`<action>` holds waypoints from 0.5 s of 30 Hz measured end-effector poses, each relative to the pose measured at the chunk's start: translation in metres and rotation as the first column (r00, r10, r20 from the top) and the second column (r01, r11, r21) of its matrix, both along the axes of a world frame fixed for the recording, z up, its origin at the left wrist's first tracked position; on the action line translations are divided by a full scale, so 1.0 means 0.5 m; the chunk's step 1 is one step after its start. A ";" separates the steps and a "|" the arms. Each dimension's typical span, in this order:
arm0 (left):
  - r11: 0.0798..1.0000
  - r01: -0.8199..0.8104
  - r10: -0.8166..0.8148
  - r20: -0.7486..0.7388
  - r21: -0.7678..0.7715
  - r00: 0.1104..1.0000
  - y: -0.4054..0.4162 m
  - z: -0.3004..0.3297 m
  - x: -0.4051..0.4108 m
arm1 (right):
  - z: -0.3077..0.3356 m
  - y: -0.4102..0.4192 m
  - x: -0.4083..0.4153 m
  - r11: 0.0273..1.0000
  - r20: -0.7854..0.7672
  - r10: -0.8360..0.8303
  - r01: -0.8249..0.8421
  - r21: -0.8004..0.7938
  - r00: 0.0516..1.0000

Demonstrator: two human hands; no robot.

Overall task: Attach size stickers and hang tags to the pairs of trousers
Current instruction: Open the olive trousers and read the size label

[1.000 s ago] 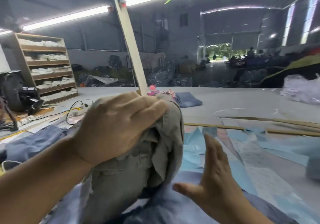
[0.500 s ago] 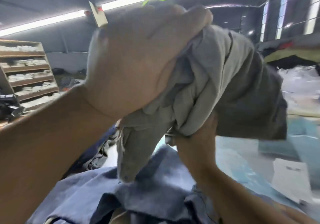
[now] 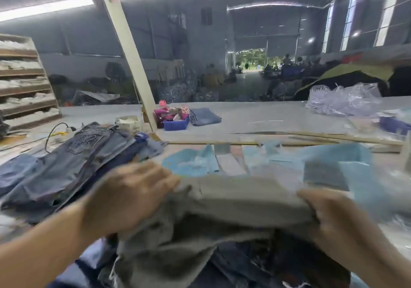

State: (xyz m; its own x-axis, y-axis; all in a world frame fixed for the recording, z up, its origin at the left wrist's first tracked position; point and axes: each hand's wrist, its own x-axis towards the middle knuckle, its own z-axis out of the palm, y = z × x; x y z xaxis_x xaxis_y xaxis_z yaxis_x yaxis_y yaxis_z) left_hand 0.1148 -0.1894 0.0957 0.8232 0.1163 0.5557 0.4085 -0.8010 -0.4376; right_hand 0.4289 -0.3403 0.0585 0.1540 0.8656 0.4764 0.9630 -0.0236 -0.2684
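Head view: the grey trousers (image 3: pixel 233 201) are stretched between both hands above the counter (image 3: pixel 255 120), just right of the stack of blue jeans (image 3: pixel 73 158). The left hand (image 3: pixel 131 196) has its grip clamped on one end, and the right hand (image 3: pixel 333 216) is clamped on the other.

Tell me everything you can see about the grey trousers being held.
The grey trousers look like soft, faded grey cloth, blurred by motion. Their upper edge is stretched roughly level between the left hand and the right hand, each gripping one end. Below that edge the cloth hangs in loose, crumpled folds over dark clothes at the near edge of the table. No sticker or tag shows on them.
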 end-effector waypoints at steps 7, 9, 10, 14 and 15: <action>0.840 -0.244 0.208 -0.127 -0.484 0.970 -0.012 -0.086 -0.028 | -0.080 -0.027 0.007 0.981 -0.018 0.027 -0.030 -0.194 0.999; 0.893 -0.299 0.276 -0.114 -0.337 0.954 -0.005 -0.044 -0.016 | -0.081 -0.032 -0.007 0.998 0.078 0.053 -0.050 -0.044 0.996; 0.933 -0.286 0.280 -0.059 -0.216 0.958 -0.004 -0.013 -0.004 | -0.080 -0.032 -0.011 0.998 0.107 0.067 -0.066 -0.012 0.992; 0.967 -0.185 0.156 0.168 0.174 0.973 0.013 0.106 0.040 | -0.072 -0.026 -0.030 0.979 0.154 0.146 -0.165 0.118 0.977; 0.969 -0.171 0.138 0.184 0.178 0.973 0.016 0.113 0.050 | -0.073 -0.026 -0.032 0.974 0.165 0.173 -0.194 0.120 0.971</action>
State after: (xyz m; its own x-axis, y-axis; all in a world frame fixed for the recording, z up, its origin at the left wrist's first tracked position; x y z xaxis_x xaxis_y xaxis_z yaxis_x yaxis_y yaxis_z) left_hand 0.1400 -0.1816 0.1521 0.6958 0.1129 0.7093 0.6019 -0.6304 -0.4901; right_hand 0.4127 -0.3533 0.0219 -0.0850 0.7987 0.5957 0.9773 0.1832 -0.1062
